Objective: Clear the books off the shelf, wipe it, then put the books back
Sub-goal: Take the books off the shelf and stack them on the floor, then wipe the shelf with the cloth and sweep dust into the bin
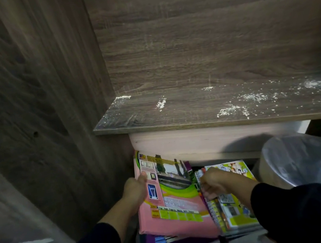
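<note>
Pink book (172, 198) edges in both hands' grip, dusty shelf (214, 103) bare above

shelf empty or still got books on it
Empty: the shelf carries only white dusty patches; the books lie stacked below it.

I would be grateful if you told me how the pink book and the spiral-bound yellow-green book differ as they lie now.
The pink book has a plain spine, while the spiral-bound yellow-green book has wire coils along its left edge. The pink book lies to the left, its right edge over the spiral-bound one's coils. The left hand grips the pink book's left edge; the right hand sits at the spiral-bound book's binding. Both lie face up below the dusty shelf.
</note>
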Tool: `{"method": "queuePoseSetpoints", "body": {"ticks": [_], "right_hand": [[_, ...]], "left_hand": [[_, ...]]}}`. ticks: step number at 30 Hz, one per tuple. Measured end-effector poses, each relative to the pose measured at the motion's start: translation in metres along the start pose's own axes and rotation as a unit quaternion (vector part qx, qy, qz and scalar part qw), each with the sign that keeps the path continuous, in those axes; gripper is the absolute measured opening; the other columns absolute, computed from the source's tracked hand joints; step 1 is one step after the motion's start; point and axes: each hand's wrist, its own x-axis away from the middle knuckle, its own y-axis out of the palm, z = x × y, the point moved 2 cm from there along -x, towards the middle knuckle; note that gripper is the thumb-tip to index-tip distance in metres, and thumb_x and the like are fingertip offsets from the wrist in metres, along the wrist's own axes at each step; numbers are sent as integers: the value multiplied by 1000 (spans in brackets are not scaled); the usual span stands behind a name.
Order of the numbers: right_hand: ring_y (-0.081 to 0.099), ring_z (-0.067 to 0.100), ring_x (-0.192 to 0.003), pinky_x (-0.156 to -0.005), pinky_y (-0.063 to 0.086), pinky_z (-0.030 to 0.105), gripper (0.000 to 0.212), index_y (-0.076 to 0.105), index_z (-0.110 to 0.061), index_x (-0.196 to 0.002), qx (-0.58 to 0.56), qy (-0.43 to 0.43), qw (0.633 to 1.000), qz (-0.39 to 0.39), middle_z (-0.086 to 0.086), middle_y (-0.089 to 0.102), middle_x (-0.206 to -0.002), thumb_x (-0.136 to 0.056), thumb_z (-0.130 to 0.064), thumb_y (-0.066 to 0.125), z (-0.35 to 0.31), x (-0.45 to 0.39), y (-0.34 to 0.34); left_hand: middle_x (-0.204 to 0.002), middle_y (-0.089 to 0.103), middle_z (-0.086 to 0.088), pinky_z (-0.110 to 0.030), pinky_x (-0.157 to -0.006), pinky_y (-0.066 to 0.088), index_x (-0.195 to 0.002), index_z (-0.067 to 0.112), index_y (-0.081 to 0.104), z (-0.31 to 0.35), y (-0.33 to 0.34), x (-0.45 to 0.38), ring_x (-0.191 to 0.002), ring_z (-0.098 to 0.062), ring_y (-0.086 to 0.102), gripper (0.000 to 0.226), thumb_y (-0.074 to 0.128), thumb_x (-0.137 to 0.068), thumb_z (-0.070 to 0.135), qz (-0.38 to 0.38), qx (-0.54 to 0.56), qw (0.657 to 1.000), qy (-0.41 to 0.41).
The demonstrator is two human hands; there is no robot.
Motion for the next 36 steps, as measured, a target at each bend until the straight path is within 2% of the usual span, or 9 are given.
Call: {"method": "queuePoseSetpoints", "body": {"ticks": [4, 7, 12, 14, 17, 20, 27, 32, 36], "right_hand": [[56, 25, -50, -49, 51, 31, 13, 49, -2, -106, 4, -5, 1000, 1, 16, 57, -67, -98, -10, 44, 0, -9, 0], [54, 23, -47, -55, 52, 32, 11, 53, -1, -90, 5, -10, 1000, 7, 15, 56, -62, -95, -9, 48, -2, -7, 0], [47, 21, -43, -48, 44, 27, 29, 51, -3, -64, 11, -21, 1000, -6, 12, 52, -57, -93, -8, 48, -6, 14, -1], [47, 21, -43, -49, 43, 25, 28, 52, -5, -65, 13, -31, 999, -10, 9, 52, -56, -92, -8, 46, -5, 20, -3], [48, 17, -39, -45, 40, 21, 18, 50, -11, -74, 16, -40, 999, -15, 4, 55, -51, -91, -10, 45, -2, 30, -7], [47, 14, -34, -39, 33, 13, 19, 56, -7, -72, 26, -39, 999, -16, 3, 57, -47, -89, -8, 47, -4, 49, -20], [52, 11, -42, -44, 40, 21, 20, 60, -14, -83, 111, -88, 990, -20, -1, 59, -65, -94, -12, 44, -50, 120, -63], [56, 12, -60, -49, 44, 22, 17, 58, -17, -89, -32, -118, 992, -22, 1, 63, -86, -96, -22, 44, -78, 177, -105], [56, 13, -65, -51, 46, 24, 17, 59, -17, -86, -125, -163, 978, 25, 1, 63, -85, -97, -21, 46, -98, 227, -139]], "left_hand": [[-104, 66, -18, -28, -65, 50, -119, -4, 53, -2, 10, -3, -83, -27, 65, 44, 45, -100, 35, -46, -15, 998, -33], [-109, 67, -15, -28, -65, 47, -118, -2, 55, 2, 6, -1, -87, -25, 64, 43, 43, -100, 36, -92, -10, 995, -34], [-125, 63, -17, -39, -99, 49, -125, 7, 60, -17, 6, -15, -111, -29, 63, 61, 55, -87, 54, -142, -38, 989, -27], [-126, 58, -19, -31, -91, 49, -125, 4, 58, 1, 10, 8, -112, -29, 60, 50, 53, -94, 43, -180, -56, 982, -22], [-92, 64, -13, -22, -58, 43, -99, 6, 61, 23, 20, 30, -62, -13, 62, 22, 50, -99, 26, -238, -103, 966, -2], [-83, 62, -5, -21, -44, 41, -92, 13, 57, 49, 31, 41, -51, -11, 56, 17, 48, -99, 25, -283, -143, 948, 16], [-85, 60, 0, -21, -53, 40, -93, 18, 57, 122, 12, 78, -64, -12, 50, 17, 50, -97, 33, -294, -171, 937, 78], [-103, 64, -1, -27, -70, 46, -121, 20, 53, 160, -29, 111, -88, -16, 58, 35, 49, -96, 44, -214, -139, 960, 113], [-110, 65, -5, -28, -72, 46, -120, 17, 55, 190, -50, 137, -93, -20, 59, 37, 51, -95, 43, -165, -82, 972, 144]]}}
